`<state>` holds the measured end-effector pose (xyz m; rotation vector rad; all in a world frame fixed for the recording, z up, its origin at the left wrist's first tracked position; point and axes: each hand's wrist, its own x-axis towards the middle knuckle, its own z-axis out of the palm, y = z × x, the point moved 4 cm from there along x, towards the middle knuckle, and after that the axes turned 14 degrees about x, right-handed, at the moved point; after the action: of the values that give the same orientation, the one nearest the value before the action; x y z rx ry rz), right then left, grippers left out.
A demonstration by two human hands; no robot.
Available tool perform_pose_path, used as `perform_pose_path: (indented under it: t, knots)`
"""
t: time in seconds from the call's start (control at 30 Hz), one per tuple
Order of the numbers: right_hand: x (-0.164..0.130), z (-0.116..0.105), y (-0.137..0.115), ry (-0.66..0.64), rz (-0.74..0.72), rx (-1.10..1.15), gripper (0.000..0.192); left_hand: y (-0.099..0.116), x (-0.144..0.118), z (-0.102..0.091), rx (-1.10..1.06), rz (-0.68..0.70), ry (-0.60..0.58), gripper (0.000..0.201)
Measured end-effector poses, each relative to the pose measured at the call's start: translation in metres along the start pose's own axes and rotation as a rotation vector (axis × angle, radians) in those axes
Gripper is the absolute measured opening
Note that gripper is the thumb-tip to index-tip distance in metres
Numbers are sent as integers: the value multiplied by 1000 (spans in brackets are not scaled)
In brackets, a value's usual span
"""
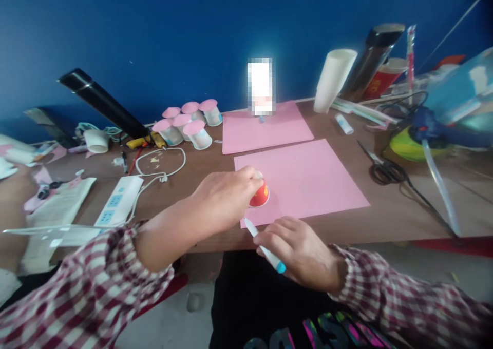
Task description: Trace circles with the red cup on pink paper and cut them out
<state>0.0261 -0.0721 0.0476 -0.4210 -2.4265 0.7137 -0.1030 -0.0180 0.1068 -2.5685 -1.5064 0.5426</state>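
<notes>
My left hand [225, 197] grips a small red paper cup [261, 197] from above. The cup stands upside down, its rim on the left part of a pink paper sheet [311, 177]. My fingers hide much of its far side. In my right hand [295, 246], just below the sheet's front edge, is a white marker [272, 259] with a blue end. Its other end points up and left, towards the sheet's near left corner and close beneath my left hand.
Behind lies a stack of pink paper [265, 133]. Several white cups with pink discs on top [197, 133] stand at the back left. Black scissors [387, 170] and a glue stick [344, 124] lie to the right. A power strip [117, 200] is at left, near another person's arm [13, 210].
</notes>
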Motion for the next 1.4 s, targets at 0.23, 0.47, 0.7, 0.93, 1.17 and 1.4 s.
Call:
perform_pose_path:
  t: [0.23,0.47,0.7,0.93,1.17,1.4]
  knots:
    - [27,36,2,-54,-21,-342,21,-6,9,-13,-76,115,-147,31]
    - [43,50,10,-45,91,-403,24,-4,11,-10,-113,100,-222,32]
    - [54,60,11,-83,174,-499,26,-7,8,-6,-150,61,-224,34]
    - [61,62,11,-79,247,-504,22,-2,5,-13,-143,46,-233,37]
    - [65,65,17,-82,284,-503,20,1,3,-19,-86,80,-215,37]
    - [67,61,20,-70,305,-457,22,3,3,-21,-74,76,-218,33]
